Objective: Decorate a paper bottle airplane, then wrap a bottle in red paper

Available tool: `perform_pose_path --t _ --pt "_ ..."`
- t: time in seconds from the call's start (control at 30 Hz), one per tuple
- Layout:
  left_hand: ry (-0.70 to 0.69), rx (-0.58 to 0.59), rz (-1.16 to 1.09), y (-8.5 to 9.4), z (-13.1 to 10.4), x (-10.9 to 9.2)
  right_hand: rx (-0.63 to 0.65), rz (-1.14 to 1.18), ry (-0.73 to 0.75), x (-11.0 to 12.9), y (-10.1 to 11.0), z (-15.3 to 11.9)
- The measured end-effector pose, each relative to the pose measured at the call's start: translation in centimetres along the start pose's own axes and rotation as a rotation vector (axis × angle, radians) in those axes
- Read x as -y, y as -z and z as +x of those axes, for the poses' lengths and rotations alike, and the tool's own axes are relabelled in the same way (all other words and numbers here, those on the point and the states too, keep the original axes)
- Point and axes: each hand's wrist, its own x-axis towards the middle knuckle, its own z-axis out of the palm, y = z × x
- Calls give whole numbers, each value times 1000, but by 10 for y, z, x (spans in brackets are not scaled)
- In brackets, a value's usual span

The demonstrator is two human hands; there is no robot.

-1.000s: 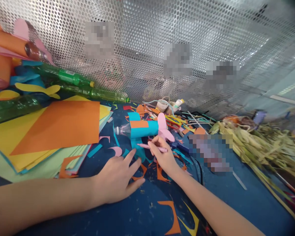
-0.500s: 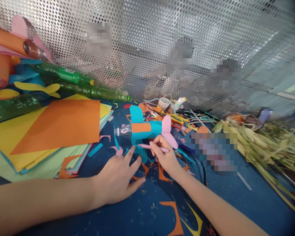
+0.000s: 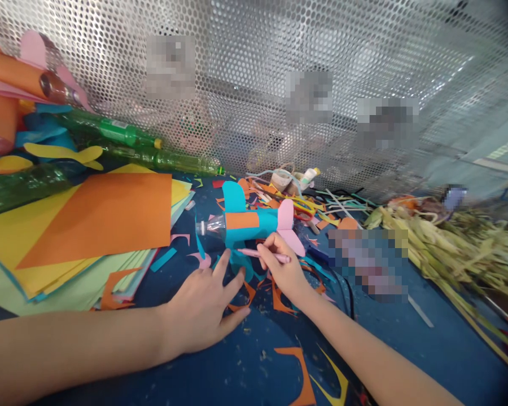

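Observation:
A clear plastic bottle (image 3: 215, 225) wrapped in blue paper lies on its side on the dark blue table (image 3: 203, 375), its cap end to the left. It bears an orange strip (image 3: 242, 219), a blue wing (image 3: 234, 196) and pink tail pieces (image 3: 286, 215). My right hand (image 3: 281, 265) pinches a pink pen (image 3: 254, 253), whose tip is over the blue paper just below the bottle. My left hand (image 3: 207, 304) lies with fingers spread, its fingertips at the blue paper's lower left edge.
Stacked coloured paper (image 3: 105, 217) lies at left, with green bottles (image 3: 122, 131) behind. Paper scraps (image 3: 298, 372) are scattered about the table. Dry husks (image 3: 440, 248) lie at right, and a small white bottle (image 3: 309, 177) stands near the perforated metal screen (image 3: 245, 73).

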Motion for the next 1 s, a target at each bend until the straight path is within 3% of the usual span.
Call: perform_pose_path --t 0.27,0.83,1.0 --pt "-22 -5 19 0 0 0 -55 -58 56 -6 -1 -3" --pt "-29 8 34 2 1 0 116 -102 55 -8 0 -4" --pt "-18 -1 50 2 0 -1 -1 -176 94 -6 -1 -5"
